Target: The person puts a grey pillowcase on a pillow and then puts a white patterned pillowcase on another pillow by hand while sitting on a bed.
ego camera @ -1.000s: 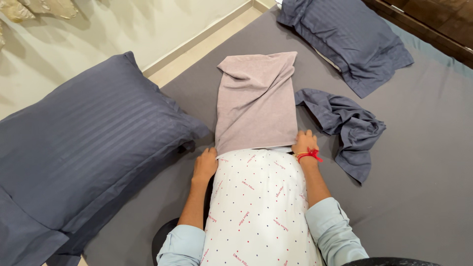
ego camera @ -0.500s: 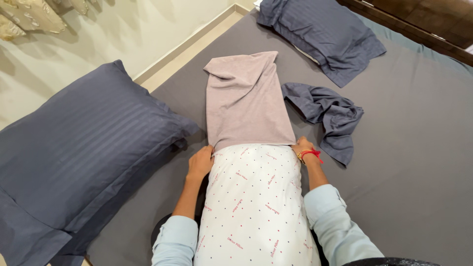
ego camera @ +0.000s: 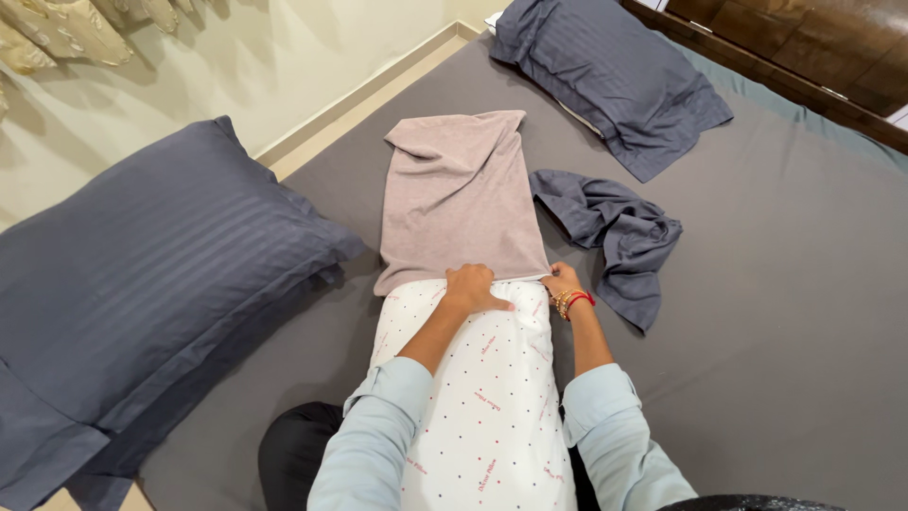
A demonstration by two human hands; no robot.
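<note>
Bed: a wide mattress covered by a grey sheet point(ego camera: 785, 312) is seen from above, running from the lower left to the upper right, with pale floor point(ego camera: 378, 95) along its left edge.
Large pillow: a dark blue striped pillow point(ego camera: 142, 284) is laid at the left edge of the bed, well apart from the hands.
Second pillow: another dark blue pillow point(ego camera: 605, 76) is placed at the top, near the dark wooden headboard point(ego camera: 804, 47).
White pillow: a white pillow with small dots and red print point(ego camera: 482, 397) is laid lengthwise in the middle, its far end pushed into a cover.
Cover: a mauve pillowcase point(ego camera: 459, 199) is drawn over the far end of the white pillow, its open edge lying across the pillow where the hands are.
Loose cloth: a crumpled dark blue pillowcase point(ego camera: 615, 232) is left just beside the mauve one, on its right.
Left hand: the left hand point(ego camera: 473, 289) is laid on top of the white pillow at the open edge, fingers curled down; whether the fabric is pinched cannot be told.
Right hand: the right hand point(ego camera: 561, 281), with red and gold bangles at the wrist, is closed on the right corner of the mauve pillowcase's open edge.
</note>
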